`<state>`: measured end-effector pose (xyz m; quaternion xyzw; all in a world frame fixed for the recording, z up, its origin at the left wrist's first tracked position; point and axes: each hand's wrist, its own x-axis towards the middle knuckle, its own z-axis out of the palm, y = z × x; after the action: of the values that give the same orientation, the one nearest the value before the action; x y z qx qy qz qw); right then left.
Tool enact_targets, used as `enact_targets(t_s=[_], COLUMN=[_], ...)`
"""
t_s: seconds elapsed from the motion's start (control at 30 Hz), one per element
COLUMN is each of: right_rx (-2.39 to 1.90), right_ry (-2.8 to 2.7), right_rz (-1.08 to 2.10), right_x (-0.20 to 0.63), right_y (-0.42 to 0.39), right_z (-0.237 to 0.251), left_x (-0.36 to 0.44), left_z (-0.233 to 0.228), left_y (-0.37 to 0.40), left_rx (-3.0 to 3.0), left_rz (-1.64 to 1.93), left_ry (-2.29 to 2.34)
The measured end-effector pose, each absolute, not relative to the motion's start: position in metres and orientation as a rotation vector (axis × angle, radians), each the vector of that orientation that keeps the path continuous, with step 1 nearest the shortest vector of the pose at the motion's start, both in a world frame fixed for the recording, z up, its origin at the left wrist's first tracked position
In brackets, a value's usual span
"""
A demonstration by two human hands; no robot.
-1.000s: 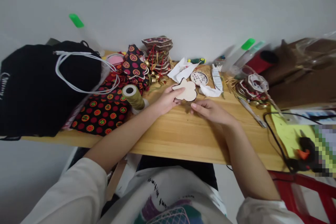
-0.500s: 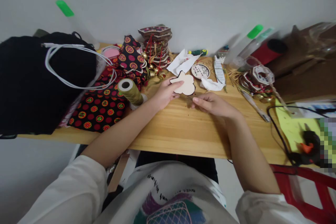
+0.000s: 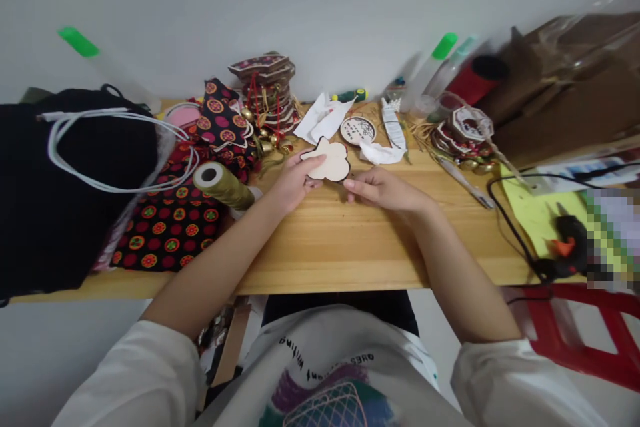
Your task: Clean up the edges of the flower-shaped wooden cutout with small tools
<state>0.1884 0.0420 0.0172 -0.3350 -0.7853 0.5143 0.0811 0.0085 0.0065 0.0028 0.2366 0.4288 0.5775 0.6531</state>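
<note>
My left hand [image 3: 295, 181] is closed on a pale, flower-shaped wooden piece [image 3: 329, 161] with a dark edge, its thumb lying across the top face. Close against the piece's lower right edge, my right hand [image 3: 373, 188] is pinched, thumb to fingers. Whatever that pinch holds is too small to make out. Both hands are just above the wooden table [image 3: 325, 247]. Behind the piece lie crumpled white tissue [image 3: 320, 120] and a round printed wooden disc [image 3: 358, 131].
To the left are an olive thread spool [image 3: 227, 188], patterned fabric [image 3: 167, 230] and a black bag [image 3: 80, 200] with a white cable. Octagonal ornaments with bells [image 3: 270, 93] are stacked behind. At right are a pen [image 3: 467, 183], yellow paper [image 3: 535, 207] and a cardboard box [image 3: 575, 93].
The view has swung right, so the table things appear further left. My right fingertips have come nearer the piece's edge. My left hand still holds the piece.
</note>
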Motion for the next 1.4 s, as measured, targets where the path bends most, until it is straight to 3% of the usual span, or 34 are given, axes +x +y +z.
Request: enact_targets(t_s=[1.4], right_rx=[-0.992], right_ry=[-2.372], right_rz=[1.487], right_x=[0.1880], right_y=[0.0418], right_z=[0.0159], left_x=[0.0083], left_z=[0.0065], left_y=[0.0071], left_rx=[0.533], left_rz=[1.275], left_ry=[0.970])
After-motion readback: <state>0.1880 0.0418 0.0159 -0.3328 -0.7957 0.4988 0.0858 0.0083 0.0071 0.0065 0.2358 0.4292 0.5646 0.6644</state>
